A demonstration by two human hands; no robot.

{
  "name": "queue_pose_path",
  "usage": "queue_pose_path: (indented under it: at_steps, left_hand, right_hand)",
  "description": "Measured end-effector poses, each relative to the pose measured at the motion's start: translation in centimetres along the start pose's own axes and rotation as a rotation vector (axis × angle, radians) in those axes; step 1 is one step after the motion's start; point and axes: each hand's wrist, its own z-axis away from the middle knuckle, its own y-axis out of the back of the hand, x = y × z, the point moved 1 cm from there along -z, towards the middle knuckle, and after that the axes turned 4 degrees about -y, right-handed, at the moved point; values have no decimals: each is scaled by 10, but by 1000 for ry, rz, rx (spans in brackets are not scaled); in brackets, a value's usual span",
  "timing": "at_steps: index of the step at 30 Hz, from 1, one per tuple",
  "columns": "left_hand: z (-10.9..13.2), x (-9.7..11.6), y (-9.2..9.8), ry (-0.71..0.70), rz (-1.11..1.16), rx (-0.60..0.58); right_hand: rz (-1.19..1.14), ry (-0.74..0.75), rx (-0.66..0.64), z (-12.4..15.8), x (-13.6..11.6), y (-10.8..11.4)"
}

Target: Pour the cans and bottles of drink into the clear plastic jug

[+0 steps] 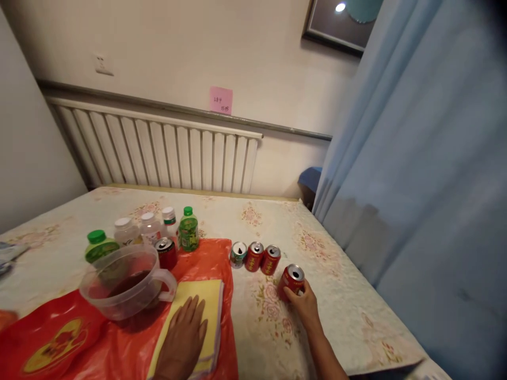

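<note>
Head view: a red can (290, 279) sits over the floral sheet (340, 311), gripped by the right hand (304, 302), thumb across its near side; whether its base touches the sheet is unclear. Left of it, just apart, two more red cans (254, 257) and a pale can (238, 257) stand in a row. The left hand (182, 335) lies flat, fingers extended, on a folded yellow cloth (213, 311) over red plastic (208, 258). Further left stands a jug (130, 306) of dark liquid, with jars (150, 227) and a green bottle (189, 231) beyond.
</note>
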Motion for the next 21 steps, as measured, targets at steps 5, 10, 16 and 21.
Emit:
queue_pose_path:
  at_steps: [5, 10, 16, 21]
  left_hand:
    - [1, -7, -8, -1, -14, 8]
    - [2, -8, -10, -15, -50, -8]
    - [1, -12, -15, -35, -94, -28]
    - [3, -19, -26, -48, -107, -6]
  right_hand:
    - [33, 37, 70, -33, 7, -7]
    - [42, 73, 89, -52, 12, -20]
    - [51, 96, 101, -61, 24, -37]
    - [50, 114, 94, -63, 43, -42]
